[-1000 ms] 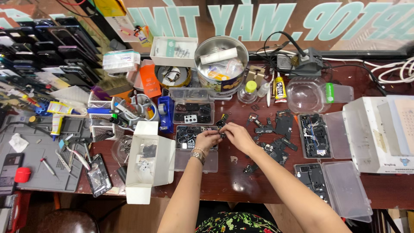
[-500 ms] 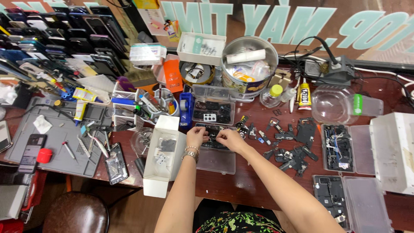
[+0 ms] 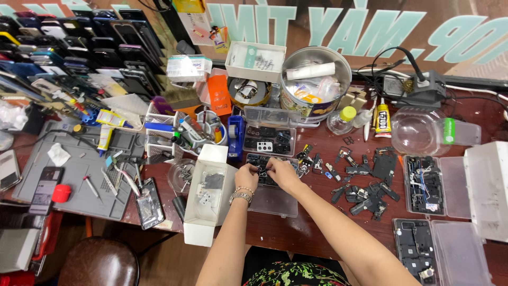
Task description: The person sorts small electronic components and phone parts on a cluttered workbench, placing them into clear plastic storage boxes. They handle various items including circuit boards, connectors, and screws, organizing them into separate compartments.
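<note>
Both hands are now brought lower over the parts tray (image 3: 267, 182) — left hand (image 3: 246, 176) and right hand (image 3: 280, 173) pinched on a small part, best held just between the fingertips.

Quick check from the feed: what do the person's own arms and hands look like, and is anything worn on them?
Both forearms are bare, with no sleeves in view and no gloves. The left hand has a metal wristwatch at the wrist, with a thin beaded bracelet just above it toward the hand. The right hand and its wrist carry nothing visible. A dark floral-print garment shows at the bottom edge.
</note>
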